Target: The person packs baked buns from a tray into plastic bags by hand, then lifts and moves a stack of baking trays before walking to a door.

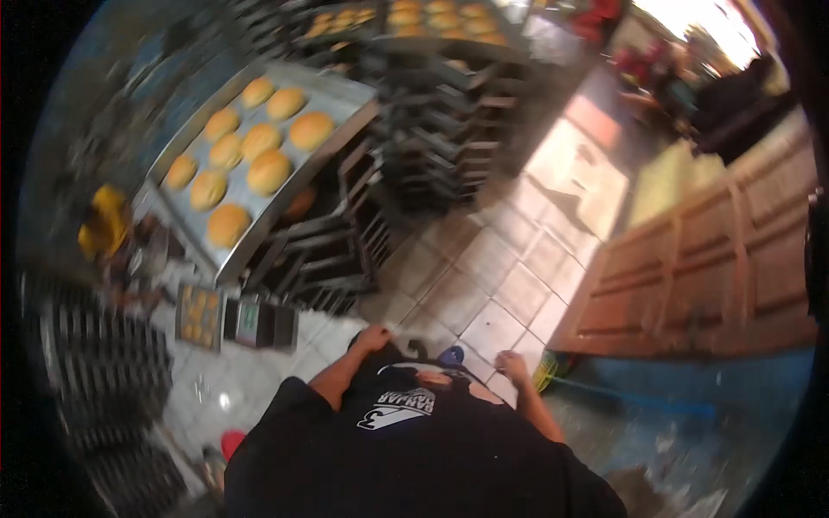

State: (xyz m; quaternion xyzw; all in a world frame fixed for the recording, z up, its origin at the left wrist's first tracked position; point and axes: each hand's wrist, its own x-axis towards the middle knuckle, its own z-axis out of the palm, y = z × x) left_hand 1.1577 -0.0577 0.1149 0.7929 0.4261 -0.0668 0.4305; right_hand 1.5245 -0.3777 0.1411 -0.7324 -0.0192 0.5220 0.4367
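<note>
Below the front of the black shirt [484,440], my left hand [373,337] hangs on the left side, near the hem, with its fingers curled. My right hand [511,366] hangs over the tiled floor [488,324] on the right; its fingers are small and blurred. Whether either holds anything is too unclear to tell. Ahead and to the left of them, a metal tray [332,86] with several round golden buns [268,172] tops a stack of dark trays [319,259].
More stacked trays [440,129] stand at the top, with buns on top. A dark rack [108,363] is at the left, beside a small tray of buns [199,316]. A brown wooden door [691,259] stands right. A person in yellow [105,223] is at far left.
</note>
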